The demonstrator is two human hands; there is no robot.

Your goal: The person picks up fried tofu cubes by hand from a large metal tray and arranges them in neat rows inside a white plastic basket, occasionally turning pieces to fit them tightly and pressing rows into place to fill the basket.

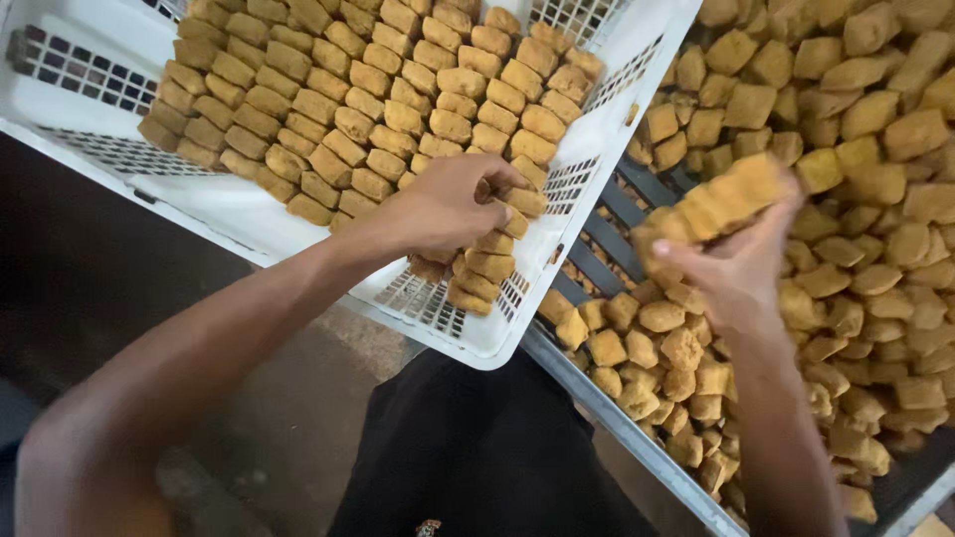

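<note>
Dark flooring is showing at the lower left, beneath a white perforated crate [597,139] that is sitting tilted across the upper left of the view. Golden-brown fried blocks [378,89] are lying in it in tidy, closely packed rows, with a shorter stack running down toward its near corner. Beside it on the right, a grey slatted tray [617,224] is holding a loose, jumbled heap of the same blocks [875,229], spreading to the right edge.

The left hand [448,204] is reaching into the crate, its grip curled and pressing on the blocks at the head of the short stack; the fingertips are partly hidden, so whether it is actually pinching one is hard to say. The right hand [736,264] is hovering over the tray, its grip clamping a row of blocks [721,204] held in a line between thumb and fingers, slightly blurred. A dark garment is showing at the bottom centre.
</note>
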